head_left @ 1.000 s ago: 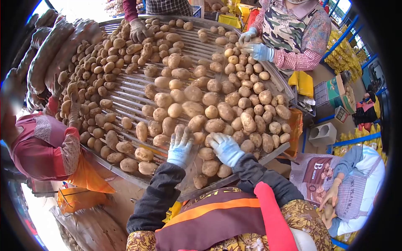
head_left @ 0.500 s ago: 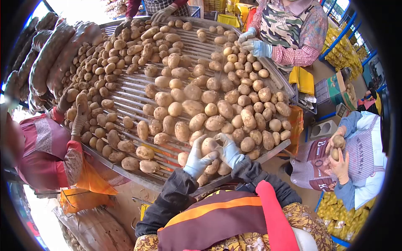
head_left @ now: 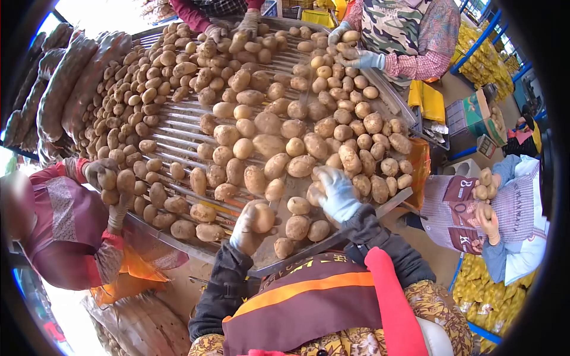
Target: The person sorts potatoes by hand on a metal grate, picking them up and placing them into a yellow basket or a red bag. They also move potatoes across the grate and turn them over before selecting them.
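Here, in the head view, the left hand (head_left: 244, 232), gloved, holds 1 potato (head_left: 262, 218) above the near edge of the table (head_left: 389, 204). The right hand (head_left: 339, 193), also gloved, bends its fingers over another potato (head_left: 315, 193); whether it grips this, I cannot tell. Between the 2 hands and a little nearer the apron (head_left: 297, 311), 4 potatoes (head_left: 297, 228) lie close together. Many more crowd the slats (head_left: 178, 139) beyond and to the right. A co-worker (head_left: 65, 219) at the left handles potatoes at the table's edge; 2 others work across the far side. At the right, a person in a checked apron (head_left: 515, 204) holds potatoes. Sacks (head_left: 68, 83) are piled at the far left.
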